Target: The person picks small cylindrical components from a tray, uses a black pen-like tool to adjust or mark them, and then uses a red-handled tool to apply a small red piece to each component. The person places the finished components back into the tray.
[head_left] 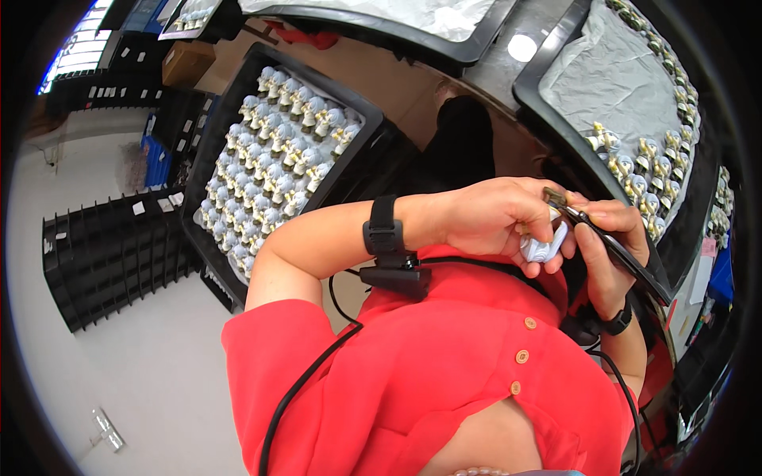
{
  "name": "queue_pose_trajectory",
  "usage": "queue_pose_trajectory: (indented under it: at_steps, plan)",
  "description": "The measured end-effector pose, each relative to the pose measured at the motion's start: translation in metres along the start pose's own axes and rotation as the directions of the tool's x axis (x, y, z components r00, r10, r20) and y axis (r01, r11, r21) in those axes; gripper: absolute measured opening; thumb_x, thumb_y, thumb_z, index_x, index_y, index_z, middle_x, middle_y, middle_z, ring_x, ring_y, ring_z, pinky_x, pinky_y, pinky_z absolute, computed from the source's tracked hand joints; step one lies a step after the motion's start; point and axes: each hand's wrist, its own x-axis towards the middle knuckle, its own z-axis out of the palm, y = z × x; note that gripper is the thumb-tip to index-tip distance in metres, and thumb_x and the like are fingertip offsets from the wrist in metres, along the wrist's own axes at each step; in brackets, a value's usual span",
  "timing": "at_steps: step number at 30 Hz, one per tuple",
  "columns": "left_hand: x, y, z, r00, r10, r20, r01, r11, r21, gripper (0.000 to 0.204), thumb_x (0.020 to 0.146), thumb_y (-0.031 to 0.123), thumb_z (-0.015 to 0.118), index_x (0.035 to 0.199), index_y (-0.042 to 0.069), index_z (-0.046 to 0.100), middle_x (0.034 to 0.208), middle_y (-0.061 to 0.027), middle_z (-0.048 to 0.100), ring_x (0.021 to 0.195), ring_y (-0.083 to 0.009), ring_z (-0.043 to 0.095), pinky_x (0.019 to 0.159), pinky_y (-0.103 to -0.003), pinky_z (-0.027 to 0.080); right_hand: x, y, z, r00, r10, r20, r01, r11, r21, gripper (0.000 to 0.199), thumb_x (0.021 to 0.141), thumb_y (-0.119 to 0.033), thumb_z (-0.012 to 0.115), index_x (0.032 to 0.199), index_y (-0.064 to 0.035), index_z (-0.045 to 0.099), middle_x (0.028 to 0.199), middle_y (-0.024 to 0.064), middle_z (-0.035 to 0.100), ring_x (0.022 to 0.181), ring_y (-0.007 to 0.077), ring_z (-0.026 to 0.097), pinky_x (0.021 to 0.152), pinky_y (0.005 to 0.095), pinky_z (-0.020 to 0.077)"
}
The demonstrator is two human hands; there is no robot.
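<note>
Black tray (pixel 238 103) at left, full of small white figures.
Left hand (pixel 496 218) wrapped tight round one white figure (pixel 546 247); keep it steady.
Right hand (pixel 611 246) pinches thin brush (pixel 607 238), tip at figure. Small, slow strokes best.

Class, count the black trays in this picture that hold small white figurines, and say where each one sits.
2: one tray at upper left, packed with rows; one tray at upper right, figurines along its right edge. Others may be hidden beyond the rim.
</note>
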Motion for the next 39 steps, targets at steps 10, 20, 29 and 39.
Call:
queue_pose_trajectory:
  at_steps: [10, 20, 29, 39]
  plan:
    - [-0.003, 0.004, 0.011, 1.000, -0.008, -0.009, 0.008, 0.999, -0.032, 0.040, 0.076, -0.004, 0.043, 0.115, -0.002, 0.041, 0.092, -0.0150, 0.055, 0.078, -0.0215, 0.059, 0.062, -0.030, 0.052, 0.003, -0.004, 0.003, 1.000, 0.014, -0.006, -0.014, 0.999, 0.037, 0.019, 0.078, 0.011, 0.059, 0.091, 0.0003, 0.051, 0.091, 0.0144, 0.060, 0.094, 0.0245, 0.061, 0.090, 0.0386, 0.0465]
    - [-0.005, 0.003, 0.006, 0.999, -0.014, 0.041, 0.013, 1.000, 0.015, 0.058, 0.076, -0.002, 0.045, 0.132, 0.001, 0.029, 0.101, -0.0173, 0.052, 0.083, -0.0245, 0.057, 0.065, -0.031, 0.051, 0.002, -0.006, 0.005, 1.000, -0.010, -0.010, 0.010, 1.000, 0.004, 0.018, 0.078, 0.010, 0.059, 0.091, 0.0001, 0.051, 0.091, 0.0135, 0.060, 0.086, 0.0186, 0.062, 0.090, 0.0385, 0.0464]
    - [0.002, 0.019, 0.031, 0.998, -0.021, 0.060, 0.014, 0.993, 0.113, 0.059, 0.074, -0.003, 0.044, 0.131, 0.001, 0.030, 0.099, -0.0169, 0.053, 0.082, -0.0246, 0.057, 0.065, -0.031, 0.051, 0.012, -0.034, -0.005, 0.998, -0.065, 0.007, 0.065, 0.992, -0.108, 0.019, 0.078, 0.013, 0.057, 0.091, -0.0002, 0.051, 0.091, 0.0135, 0.060, 0.083, 0.0182, 0.062, 0.091, 0.0370, 0.0461]
    - [0.060, 0.106, 0.102, 0.951, 0.062, 0.301, -0.179, 0.909, 0.377, 0.040, 0.075, 0.001, 0.046, 0.115, -0.002, 0.044, 0.098, -0.0176, 0.056, 0.080, -0.0257, 0.059, 0.060, -0.029, 0.053, 0.087, -0.140, -0.056, 0.989, -0.112, -0.095, 0.045, 0.849, -0.526, 0.010, 0.082, -0.005, 0.060, 0.088, 0.0013, 0.055, 0.086, 0.0064, 0.060, 0.077, 0.0082, 0.056, 0.071, 0.0215, 0.0442]
